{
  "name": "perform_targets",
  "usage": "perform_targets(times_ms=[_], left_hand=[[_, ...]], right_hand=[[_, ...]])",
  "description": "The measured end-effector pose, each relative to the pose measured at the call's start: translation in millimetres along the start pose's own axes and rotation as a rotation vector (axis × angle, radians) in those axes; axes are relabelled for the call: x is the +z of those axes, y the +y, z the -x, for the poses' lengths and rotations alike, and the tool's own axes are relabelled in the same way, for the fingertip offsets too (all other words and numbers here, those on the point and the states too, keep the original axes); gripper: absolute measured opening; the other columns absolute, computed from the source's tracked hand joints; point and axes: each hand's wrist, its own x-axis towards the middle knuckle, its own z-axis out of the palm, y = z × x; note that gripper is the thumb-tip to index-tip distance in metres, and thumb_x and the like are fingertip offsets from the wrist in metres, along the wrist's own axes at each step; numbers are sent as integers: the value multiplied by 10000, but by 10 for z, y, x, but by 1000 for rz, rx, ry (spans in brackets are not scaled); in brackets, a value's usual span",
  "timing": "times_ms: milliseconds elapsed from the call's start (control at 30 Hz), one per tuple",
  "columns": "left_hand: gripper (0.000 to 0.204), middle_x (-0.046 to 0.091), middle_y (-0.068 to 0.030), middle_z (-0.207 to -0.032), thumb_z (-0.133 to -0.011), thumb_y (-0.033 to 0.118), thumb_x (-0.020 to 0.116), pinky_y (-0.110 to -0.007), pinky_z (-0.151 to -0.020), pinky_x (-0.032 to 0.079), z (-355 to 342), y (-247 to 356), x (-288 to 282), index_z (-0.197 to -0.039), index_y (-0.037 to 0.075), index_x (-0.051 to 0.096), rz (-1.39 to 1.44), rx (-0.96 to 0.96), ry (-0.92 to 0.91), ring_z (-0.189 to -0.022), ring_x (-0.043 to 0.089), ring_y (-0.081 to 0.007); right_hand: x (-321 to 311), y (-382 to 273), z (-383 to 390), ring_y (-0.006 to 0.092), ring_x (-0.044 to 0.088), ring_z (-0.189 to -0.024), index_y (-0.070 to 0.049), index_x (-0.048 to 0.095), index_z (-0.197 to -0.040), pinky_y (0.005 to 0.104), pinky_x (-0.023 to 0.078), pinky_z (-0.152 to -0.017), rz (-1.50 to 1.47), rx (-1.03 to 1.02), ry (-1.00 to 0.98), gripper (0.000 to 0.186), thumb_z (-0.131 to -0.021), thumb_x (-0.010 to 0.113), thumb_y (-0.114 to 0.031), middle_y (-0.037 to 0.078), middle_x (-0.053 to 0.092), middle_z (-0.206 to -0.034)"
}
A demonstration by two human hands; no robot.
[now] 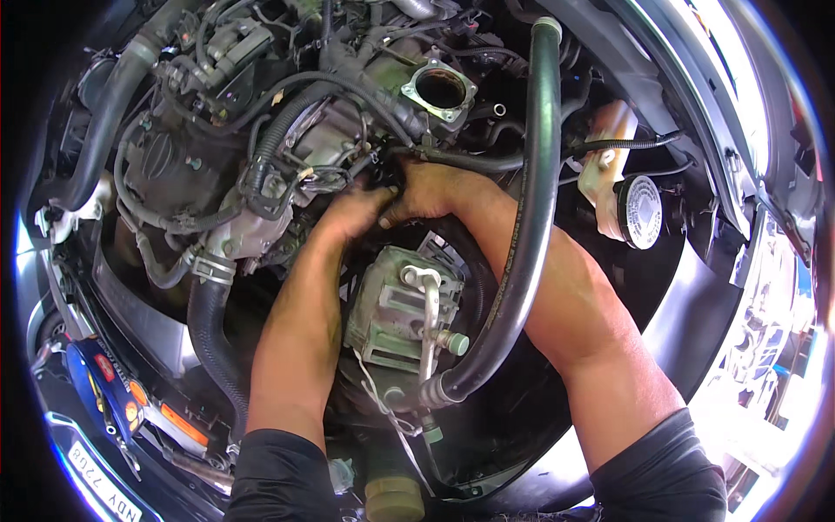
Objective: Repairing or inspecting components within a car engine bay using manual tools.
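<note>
Deep in an engine bay, my left hand (358,209) and my right hand (428,190) meet beside the engine block. Both are closed, fingers curled toward a dark gap under a black hose (474,162); what they grip is hidden. My right thumb bends inward, close to the left fingertips. Just left of the hands lies a bundle of wires and connectors (323,178). Between my forearms sits a grey metal compressor-like unit (402,304) with a short metal pipe (430,322). Above the hands is a round flanged metal opening (439,90).
A thick black hose (541,139) arches over my right forearm. On the right hangs a fluid reservoir (607,157) with a round black cap (641,211). A clamped coolant hose (209,317) runs left of my left arm. A blue tray with tools (91,387) rests at lower left.
</note>
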Motion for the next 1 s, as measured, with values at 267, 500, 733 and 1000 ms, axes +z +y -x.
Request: perform_targets(times_ms=[267, 500, 733, 1000], left_hand=[[400, 286, -304, -1499, -926, 299, 443, -394, -1107, 328, 37, 187, -56, -1240, 125, 619, -334, 83, -100, -1357, 360, -429], [517, 515, -242, -1342, -871, 314, 570, -384, -913, 499, 81, 122, 62, -1267, -19, 571, 368, -41, -31, -1134, 576, -323], [507, 633, -134, -1088, -862, 302, 628, -353, -755, 527, -264, -208, 148, -1268, 22, 514, 807, 71, -318, -935, 621, -215], [618, 609, -164, -1186, -861, 340, 626, -366, -871, 498, -387, -163, 61, -1338, -22, 472, 579, -2, -295, -1032, 598, -266]], right_hand=[[73, 122, -81, 366, 468, -1288, 27, 328, -1432, 400, 370, -1087, 26, 17, 3, 1105, -569, 862, -411, 256, 485, -1383], [20, 55, -9, 368, 520, -1229, 28, 398, -1375, 410, 417, -1037, 15, 28, -26, 1012, -573, 858, -383, 252, 547, -1310], [-8, 8, 25, 381, 504, -1241, 44, 368, -1383, 416, 401, -1050, 104, 25, 21, 1084, -544, 882, -412, 274, 532, -1313], [-16, 9, -14, 376, 458, -1287, 36, 367, -1392, 413, 371, -1080, 82, 11, -26, 1084, -549, 879, -415, 271, 477, -1374]])
